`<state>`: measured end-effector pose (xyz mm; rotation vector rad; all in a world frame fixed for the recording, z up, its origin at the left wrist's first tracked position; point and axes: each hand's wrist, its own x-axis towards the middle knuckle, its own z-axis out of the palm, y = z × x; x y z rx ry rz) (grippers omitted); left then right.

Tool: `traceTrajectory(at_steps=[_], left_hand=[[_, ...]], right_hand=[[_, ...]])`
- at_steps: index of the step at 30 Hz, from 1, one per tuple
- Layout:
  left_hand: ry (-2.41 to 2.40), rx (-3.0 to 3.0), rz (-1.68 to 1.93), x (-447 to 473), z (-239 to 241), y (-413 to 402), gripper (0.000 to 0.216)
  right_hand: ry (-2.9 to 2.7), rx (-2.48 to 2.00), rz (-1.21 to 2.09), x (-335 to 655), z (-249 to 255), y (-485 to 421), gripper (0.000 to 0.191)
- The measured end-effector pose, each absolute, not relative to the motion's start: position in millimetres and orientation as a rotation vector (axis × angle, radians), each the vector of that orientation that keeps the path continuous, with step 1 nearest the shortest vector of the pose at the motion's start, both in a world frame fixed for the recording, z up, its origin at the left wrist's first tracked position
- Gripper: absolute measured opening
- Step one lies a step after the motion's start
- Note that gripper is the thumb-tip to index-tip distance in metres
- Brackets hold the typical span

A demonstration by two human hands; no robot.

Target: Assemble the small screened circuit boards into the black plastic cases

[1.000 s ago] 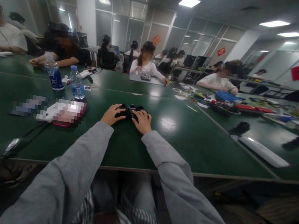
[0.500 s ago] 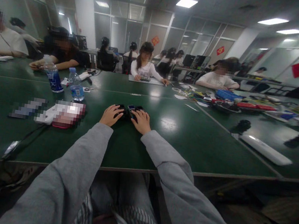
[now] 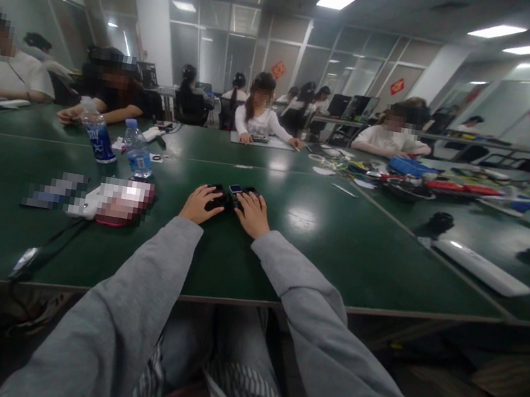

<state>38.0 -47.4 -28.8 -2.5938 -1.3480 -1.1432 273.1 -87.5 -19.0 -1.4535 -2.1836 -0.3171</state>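
My left hand (image 3: 199,204) lies over a small black object (image 3: 218,192) on the green table (image 3: 284,269), its fingers stretched forward and spread. Close beside it, my right hand (image 3: 253,214) rests with extended fingers across another dark object (image 3: 250,191). Between the two hands shows a small device with a pale, screen-like face (image 3: 235,189). My fingers cover much of these dark things, so their exact kind cannot be made out.
Two water bottles (image 3: 138,155) stand to the left, behind a pink and white item (image 3: 124,203) and a blurred flat slab (image 3: 55,191). A long white bar (image 3: 483,268) lies right. Cables and a blue pouch (image 3: 409,167) lie farther back. Several people sit around.
The view has shifted slightly, so the table things appear a little farther right. The fingers of my left hand look a bit more spread; both hands stay over the dark objects.
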Motion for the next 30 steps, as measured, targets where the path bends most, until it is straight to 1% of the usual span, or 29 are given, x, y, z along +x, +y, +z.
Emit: traceTrajectory(at_steps=[3,7,14,17,19,23,25,29,30], left_hand=[[-1.347,-2.593,-1.097,37.3,-28.6,-48.0,0.055],[-1.365,-2.572,-1.085,37.5,-27.7,-49.4,0.053],[-1.377,-2.556,-1.085,40.2,-25.0,-49.1,0.038],[-1.398,-2.542,-1.093,40.9,-21.0,-51.4,0.038],[-1.410,-2.505,-1.167,40.7,-17.9,-53.2,0.039],[-1.446,-2.301,-1.447,38.8,-12.9,-55.1,0.038],[-1.505,-2.129,-1.586,37.3,-11.4,-54.9,0.032],[-1.649,-1.786,-1.827,31.8,-9.7,-53.3,0.007],[-1.714,-1.726,-1.858,29.7,-9.3,-52.8,0.008]], right_hand=[[-2.197,-1.422,-0.347,269.5,-19.1,-85.2,0.050],[-2.168,-1.419,-0.320,266.6,-21.5,-80.7,0.048],[-2.121,-1.402,-0.305,267.4,-24.2,-78.5,0.044],[-2.074,-1.391,-0.324,266.1,-19.2,-81.7,0.041],[-2.004,-1.380,-0.338,265.3,-13.8,-84.4,0.037],[-1.779,-1.396,-0.385,268.2,-3.6,-86.3,0.032],[-1.664,-1.443,-0.409,273.0,-0.8,-84.4,0.029],[-1.575,-1.603,-0.422,284.3,-1.0,-76.2,0.026],[-1.591,-1.641,-0.411,286.1,-1.9,-73.8,0.027]])
